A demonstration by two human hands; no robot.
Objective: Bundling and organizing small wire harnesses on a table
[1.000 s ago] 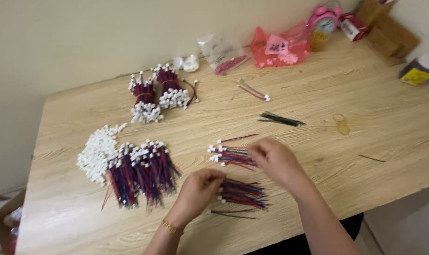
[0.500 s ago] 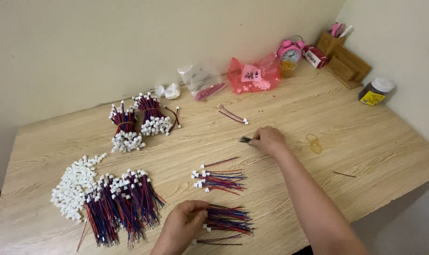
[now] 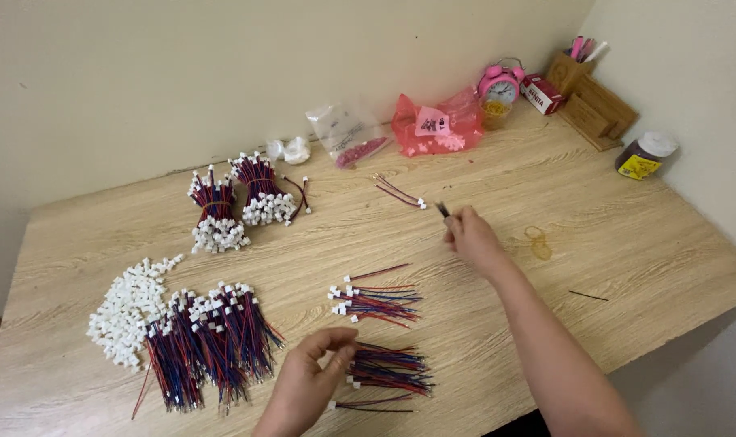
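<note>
Two hands work over the wooden table (image 3: 627, 267). The right hand (image 3: 469, 235) reaches far out, fingers pinched on what looks like a thin dark tie, though it is too small to be sure. The left hand (image 3: 307, 380) curls loosely, fingers apart, touching the near wire bundle (image 3: 388, 372), whose wires run left to right just beside it. Beyond that bundle lies a second loose bundle (image 3: 376, 301), between the hands.

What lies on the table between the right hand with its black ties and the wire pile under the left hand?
Only one thing: the loose fan of red and blue wires sits on the table between the right hand and the wire pile at the left hand.
</note>
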